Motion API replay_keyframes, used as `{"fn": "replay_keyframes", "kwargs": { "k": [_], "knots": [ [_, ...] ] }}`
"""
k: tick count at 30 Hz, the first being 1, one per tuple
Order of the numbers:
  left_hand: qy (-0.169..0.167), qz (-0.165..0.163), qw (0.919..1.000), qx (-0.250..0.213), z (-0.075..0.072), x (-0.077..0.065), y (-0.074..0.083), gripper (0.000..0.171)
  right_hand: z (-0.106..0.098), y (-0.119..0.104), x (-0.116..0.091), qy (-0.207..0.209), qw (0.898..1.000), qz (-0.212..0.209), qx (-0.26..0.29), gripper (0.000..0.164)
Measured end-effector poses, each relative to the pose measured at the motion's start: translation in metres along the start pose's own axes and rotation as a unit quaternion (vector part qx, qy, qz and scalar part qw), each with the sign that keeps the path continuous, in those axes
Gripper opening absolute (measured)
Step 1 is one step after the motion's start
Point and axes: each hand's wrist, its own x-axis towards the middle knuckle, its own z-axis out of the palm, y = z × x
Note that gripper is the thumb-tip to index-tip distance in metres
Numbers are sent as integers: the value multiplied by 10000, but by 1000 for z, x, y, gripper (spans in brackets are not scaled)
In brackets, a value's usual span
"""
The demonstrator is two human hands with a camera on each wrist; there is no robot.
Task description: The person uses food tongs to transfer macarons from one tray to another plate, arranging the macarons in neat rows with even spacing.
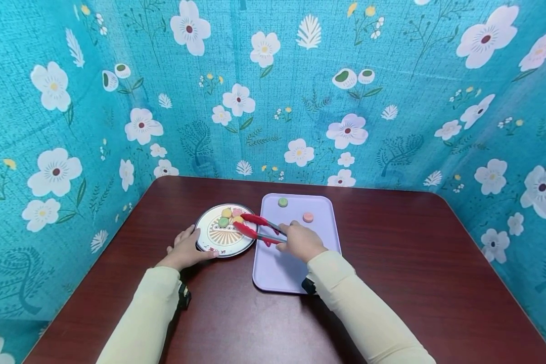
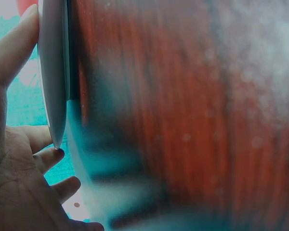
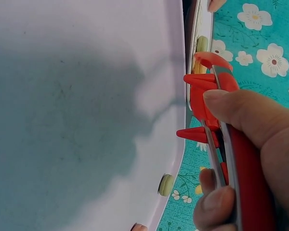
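My left hand holds the rim of a round patterned plate, thumb at the near edge and fingers spread along the left side. In the left wrist view the plate appears edge-on beside the thumb. My right hand grips red-tipped metal tongs. The tongs' tips are spread apart over the plate's right side, at a yellow macaron; whether they touch it I cannot tell. Close by on the plate lie a green macaron, a pink one and another yellow one.
A lilac tray stands right of the plate, under my right hand. Near its far edge sits a green macaron, with a pink macaron further right. Dark wooden table surrounds both, and a flowered teal cloth hangs behind.
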Motion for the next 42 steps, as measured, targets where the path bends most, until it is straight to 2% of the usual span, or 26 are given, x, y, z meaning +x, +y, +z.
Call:
{"fn": "replay_keyframes", "kwargs": {
  "k": [16, 42],
  "knots": [
    [2, 12, 10000, -16, 0, 3, 0, 107, -1, -3, 3, 46, 9998, -97, -139, 55],
    [-35, -27, 10000, 21, -2, 0, 1, 107, -7, -11, 6, -204, 9995, 138, -176, 57]
  ]
}}
